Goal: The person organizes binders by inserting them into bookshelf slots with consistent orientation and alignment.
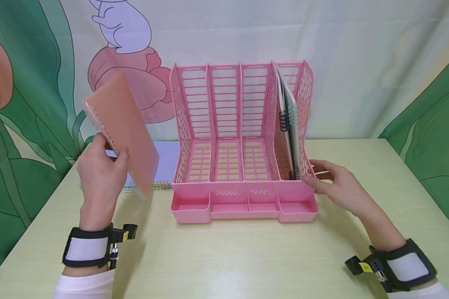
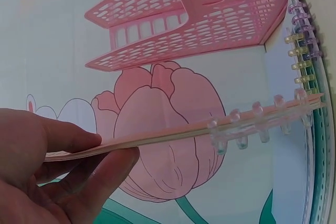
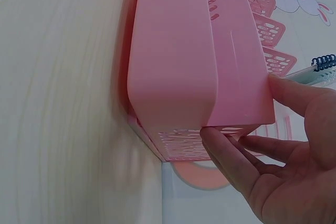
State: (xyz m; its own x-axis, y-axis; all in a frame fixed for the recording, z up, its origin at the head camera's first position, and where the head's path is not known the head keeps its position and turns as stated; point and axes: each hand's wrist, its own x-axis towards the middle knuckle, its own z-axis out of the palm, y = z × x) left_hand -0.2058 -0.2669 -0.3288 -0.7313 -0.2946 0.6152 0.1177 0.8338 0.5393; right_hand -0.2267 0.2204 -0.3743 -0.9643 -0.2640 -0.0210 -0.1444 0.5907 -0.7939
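Observation:
A salmon-pink spiral notebook is tilted in the air left of a pink desktop file rack. My left hand pinches its edge between thumb and fingers, and the left wrist view shows its clear ring binding. On the rack's lower right front corner, my right hand has its thumb on the front and its fingers against the side, seen closer in the right wrist view. Several spiral notebooks stand in the rightmost slot, one with black rings; the other slots hold nothing.
Flat on the table, partly behind the left hand and the rack, lie spiral notebooks with a light blue cover. Shallow compartments run along the rack's front. A printed curtain hangs behind the table.

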